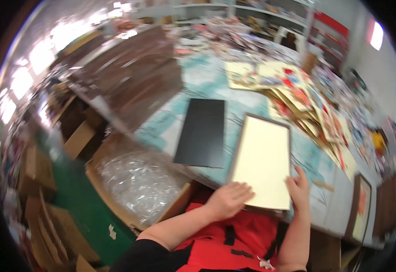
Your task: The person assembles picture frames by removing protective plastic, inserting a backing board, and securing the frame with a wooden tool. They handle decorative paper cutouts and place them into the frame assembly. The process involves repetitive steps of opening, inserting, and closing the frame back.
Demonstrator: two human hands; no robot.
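A shallow rectangular frame (290, 136) with a dark rim lies at the near edge of the table, tilted a little. A pale yellow sheet (263, 158) fills its inside. My left hand (229, 199) rests flat on the lower left corner of the sheet, fingers stretched out. At the frame's right side is my right hand (299, 190), its thumb against the edge and its index finger raised apart. Left of the frame a plain black panel (201, 133) lies flat on the table.
A stack of dark brown boards (130, 72) stands at the left. Below it, a cardboard box (99, 181) holds clear plastic wrapping (139, 183). Printed yellow sheets (306, 102) are piled at the far right. A small framed picture (362, 206) sits at the table's right edge.
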